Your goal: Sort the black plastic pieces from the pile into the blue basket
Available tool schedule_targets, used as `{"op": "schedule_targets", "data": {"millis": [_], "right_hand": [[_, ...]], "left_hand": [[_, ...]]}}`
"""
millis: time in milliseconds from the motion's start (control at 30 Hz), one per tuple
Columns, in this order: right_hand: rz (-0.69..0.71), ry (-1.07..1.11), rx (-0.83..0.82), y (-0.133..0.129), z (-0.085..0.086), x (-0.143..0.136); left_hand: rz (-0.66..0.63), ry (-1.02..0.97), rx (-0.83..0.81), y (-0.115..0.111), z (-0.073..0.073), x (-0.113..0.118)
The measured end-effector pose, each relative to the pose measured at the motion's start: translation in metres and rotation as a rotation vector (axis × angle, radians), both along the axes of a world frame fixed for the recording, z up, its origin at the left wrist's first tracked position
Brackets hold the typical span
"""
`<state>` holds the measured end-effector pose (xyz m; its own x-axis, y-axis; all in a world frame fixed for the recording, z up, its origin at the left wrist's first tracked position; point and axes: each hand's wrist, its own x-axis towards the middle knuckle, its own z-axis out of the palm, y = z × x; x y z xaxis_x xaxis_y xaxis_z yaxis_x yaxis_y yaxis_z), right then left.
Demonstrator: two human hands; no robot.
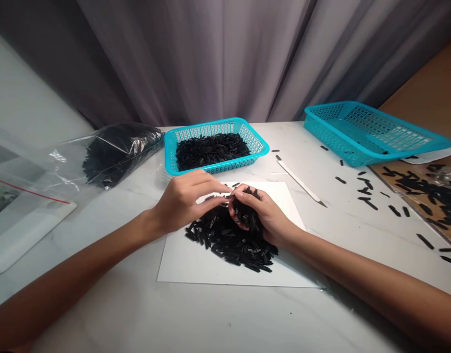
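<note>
"How is the area laid out?"

"A grey curtain [247, 59] is hung behind a pale tabletop [137, 314]. By it, a clear bag [63, 171] and two blue baskets are seen: the filled basket [168, 152] and the other basket [328, 135]. Dark pieces are kept together by bag and basket walls."

"And the white sheet [181, 260]?"

"It is laid beneath the heap [243, 247], probably so dark shapes are shown up clearly."

"How are the hands held?"

"The right hand [265, 211] is curled, partly closed, around a clump [249, 208], likely cupped against spilling. The left hand [185, 198] is nearly closed at thumb and forefinger, where one slim piece [228, 196] seems to be pinched, near the right fingertips."

"The counts?"

"One bag, two baskets, one sheet, one heap, one clump and one white pencil-like tool [299, 180] are counted; the pieces are too many and overlapped to be numbered."
</note>
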<state>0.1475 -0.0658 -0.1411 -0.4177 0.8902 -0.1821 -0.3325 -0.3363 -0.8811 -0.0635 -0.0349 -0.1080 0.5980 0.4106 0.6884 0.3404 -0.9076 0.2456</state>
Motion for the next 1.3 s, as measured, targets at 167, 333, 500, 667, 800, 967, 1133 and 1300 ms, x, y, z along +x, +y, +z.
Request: {"op": "schedule_targets", "data": {"millis": [167, 333, 500, 667, 800, 967, 1133, 1300], "right_hand": [[-0.001, 0.009, 0.013, 0.0, 0.0, 0.001], [-0.009, 0.023, 0.007, 0.0, 0.001, 0.001], [-0.008, 0.026, 0.006, 0.0, 0.001, 0.0], [-0.012, 0.023, 0.002, 0.0, 0.0, 0.001], [0.007, 0.013, -0.011, 0.001, 0.0, 0.001], [0.013, -0.013, -0.045, 0.003, 0.002, -0.001], [0.003, -0.021, -0.074, 0.003, 0.004, -0.004], [-0.02, -0.011, -0.084, 0.001, 0.005, -0.003]], "left_hand": [[0.001, 0.015, 0.013, 0.002, -0.001, -0.001], [-0.011, 0.012, 0.016, 0.003, -0.002, -0.001], [-0.015, 0.017, 0.04, 0.004, -0.001, -0.002], [-0.018, 0.022, 0.051, 0.001, 0.0, 0.0], [0.164, -0.013, 0.095, 0.006, 0.002, -0.005], [0.712, 0.084, 0.067, 0.031, 0.003, -0.029], [0.397, 0.149, -0.017, 0.021, 0.006, -0.02], [-0.007, 0.251, -0.061, -0.01, 0.0, 0.007]]}}
